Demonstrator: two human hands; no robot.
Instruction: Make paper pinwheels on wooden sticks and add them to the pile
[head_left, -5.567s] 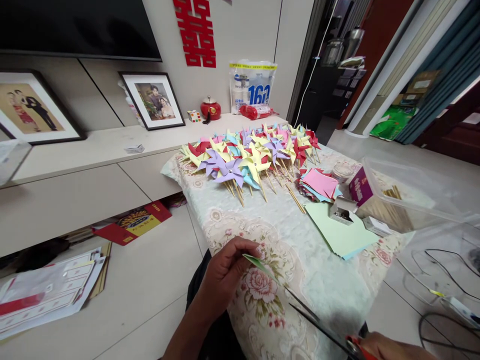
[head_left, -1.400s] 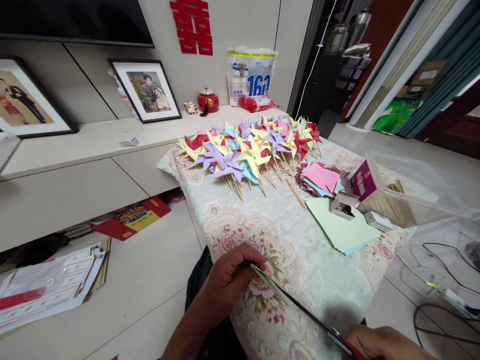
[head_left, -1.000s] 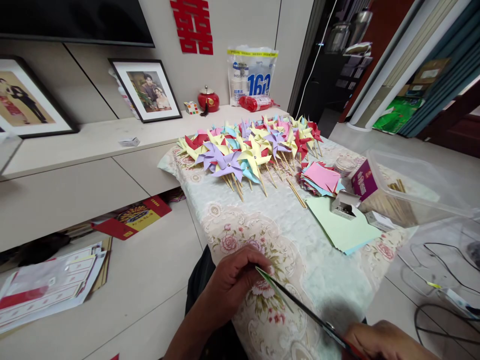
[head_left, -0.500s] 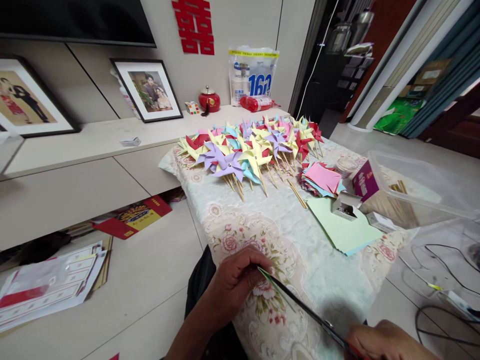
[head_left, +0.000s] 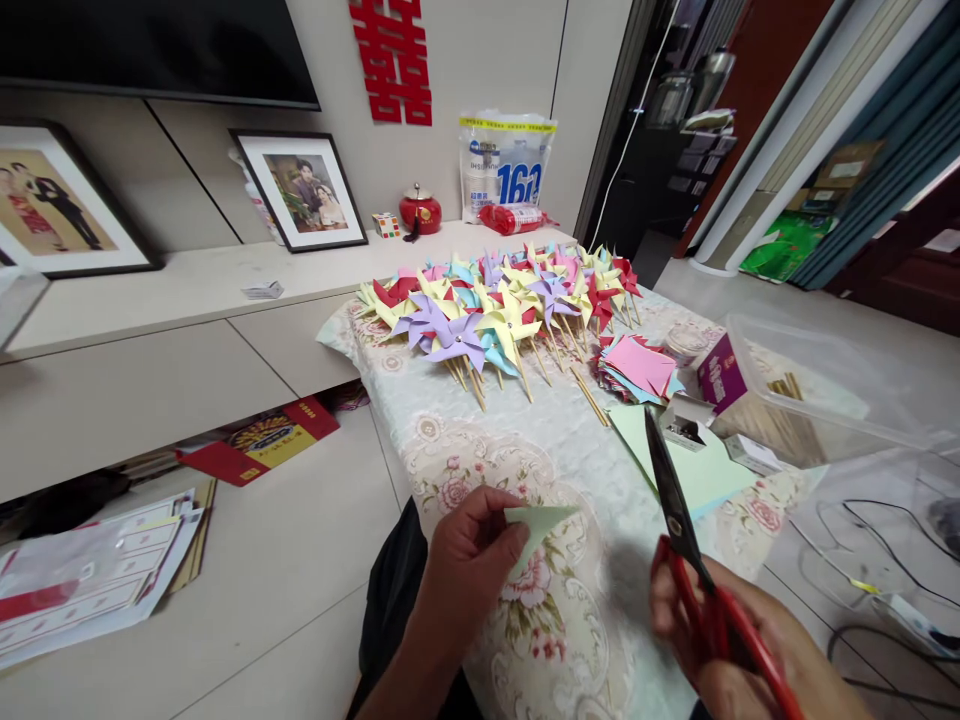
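My left hand (head_left: pixel 474 548) pinches a folded piece of pale green paper (head_left: pixel 541 522) between thumb and fingers, above the flowered tablecloth (head_left: pixel 480 455). In my right hand (head_left: pixel 739 625) is a pair of scissors (head_left: pixel 679 515) with red handles and dark blades. The blades look closed and point up and away, apart from the paper. Beyond them lies a stack of light green sheets (head_left: pixel 716 478). A pile of cut paper pieces (head_left: pixel 637 366), pink on top, sits farther back. Many paper pinwheels (head_left: pixel 510 318) on sticks cover the far part of the table.
A small open box (head_left: pixel 686 425) stands on the green sheets, with a white box (head_left: pixel 752 455) beside it. Right of these is a clear plastic bin (head_left: pixel 817 420) with wooden sticks. Loose sticks (head_left: pixel 590 396) lie near the pinwheels. Cables (head_left: pixel 889 520) trail at the right.
The scissors have come away from the paper, swinging from lying along its edge to pointing up at the right. The green paper now shows its face in my left hand.
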